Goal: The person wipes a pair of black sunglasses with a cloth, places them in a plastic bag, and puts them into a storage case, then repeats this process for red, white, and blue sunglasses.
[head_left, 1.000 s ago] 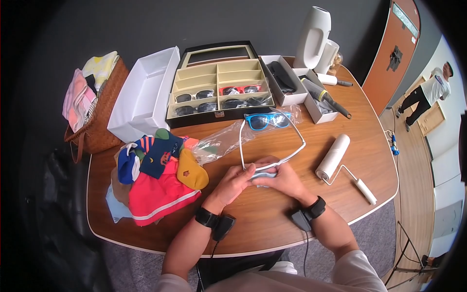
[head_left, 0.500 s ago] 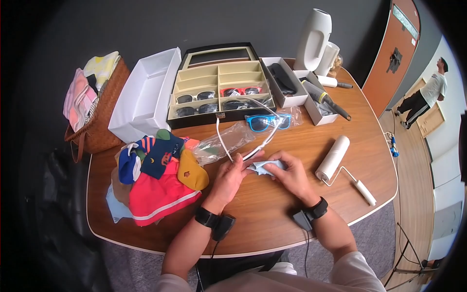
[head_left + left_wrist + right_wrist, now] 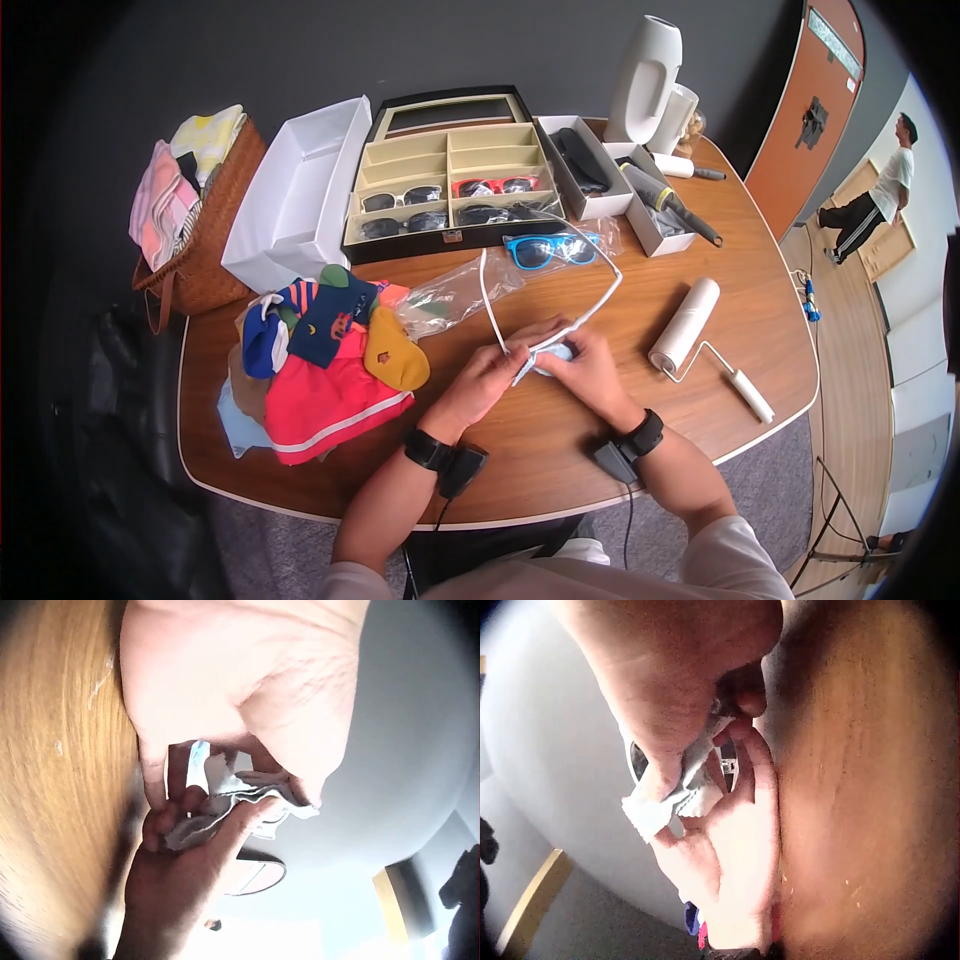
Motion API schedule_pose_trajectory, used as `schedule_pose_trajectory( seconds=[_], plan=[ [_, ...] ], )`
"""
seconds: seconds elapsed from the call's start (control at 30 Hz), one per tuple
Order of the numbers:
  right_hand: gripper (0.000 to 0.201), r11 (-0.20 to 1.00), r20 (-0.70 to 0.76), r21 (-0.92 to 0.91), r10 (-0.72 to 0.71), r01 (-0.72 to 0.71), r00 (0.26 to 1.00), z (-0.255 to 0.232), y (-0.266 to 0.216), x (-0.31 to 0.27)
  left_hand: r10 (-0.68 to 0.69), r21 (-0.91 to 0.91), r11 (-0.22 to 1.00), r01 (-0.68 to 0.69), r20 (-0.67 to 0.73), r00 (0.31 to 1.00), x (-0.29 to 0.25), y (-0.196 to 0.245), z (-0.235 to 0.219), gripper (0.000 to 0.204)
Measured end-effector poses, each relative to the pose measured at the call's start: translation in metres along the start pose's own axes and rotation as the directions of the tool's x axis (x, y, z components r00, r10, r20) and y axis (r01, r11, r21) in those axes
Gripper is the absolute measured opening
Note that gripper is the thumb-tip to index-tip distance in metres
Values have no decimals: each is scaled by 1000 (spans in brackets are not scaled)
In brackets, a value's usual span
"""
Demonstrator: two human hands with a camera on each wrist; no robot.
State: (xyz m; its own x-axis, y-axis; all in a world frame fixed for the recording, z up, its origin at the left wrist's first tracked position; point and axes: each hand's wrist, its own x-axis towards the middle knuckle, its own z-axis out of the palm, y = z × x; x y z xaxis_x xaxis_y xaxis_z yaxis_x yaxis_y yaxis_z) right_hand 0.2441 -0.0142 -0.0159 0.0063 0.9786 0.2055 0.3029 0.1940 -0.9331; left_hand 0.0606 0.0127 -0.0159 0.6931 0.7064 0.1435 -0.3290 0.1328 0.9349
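White-framed sunglasses (image 3: 603,298) are held over the table's front middle, temples pointing away from the body. My left hand (image 3: 483,386) grips the frame at its left side. With thumb and fingers, my right hand (image 3: 597,376) pinches a light blue cloth (image 3: 552,354) against the frame front. In the left wrist view the crumpled cloth (image 3: 259,793) bunches between both hands, and a lens (image 3: 262,876) shows below it. The right wrist view shows the cloth (image 3: 676,796) folded under the right thumb; fingers hide much of the frame.
Blue sunglasses (image 3: 535,252) lie on a plastic bag (image 3: 465,290) ahead. Behind is a display case (image 3: 400,160) with several sunglasses. Socks and clothes (image 3: 320,390) are piled left, near a white box (image 3: 290,190) and wicker basket (image 3: 215,205). A lint roller (image 3: 688,322) lies right.
Half a second ago the right hand was drawn back right with the cloth, and the glasses tilted left. Now the hands are together again, cloth against the frame, and the temples have swung right.
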Motion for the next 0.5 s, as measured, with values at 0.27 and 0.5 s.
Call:
schedule_pose_trajectory(
  seconds=[0.27,0.5],
  plan=[
    [27,976,-58,146,172,-162,983,-4,-3,4,7,-215,977,-13,-30,1000,0,1,-3,56],
    [19,996,51,44,71,-73,996,1,4,6,-54,-86,995,40,-172,984,1,1,-5,49]
  ],
)
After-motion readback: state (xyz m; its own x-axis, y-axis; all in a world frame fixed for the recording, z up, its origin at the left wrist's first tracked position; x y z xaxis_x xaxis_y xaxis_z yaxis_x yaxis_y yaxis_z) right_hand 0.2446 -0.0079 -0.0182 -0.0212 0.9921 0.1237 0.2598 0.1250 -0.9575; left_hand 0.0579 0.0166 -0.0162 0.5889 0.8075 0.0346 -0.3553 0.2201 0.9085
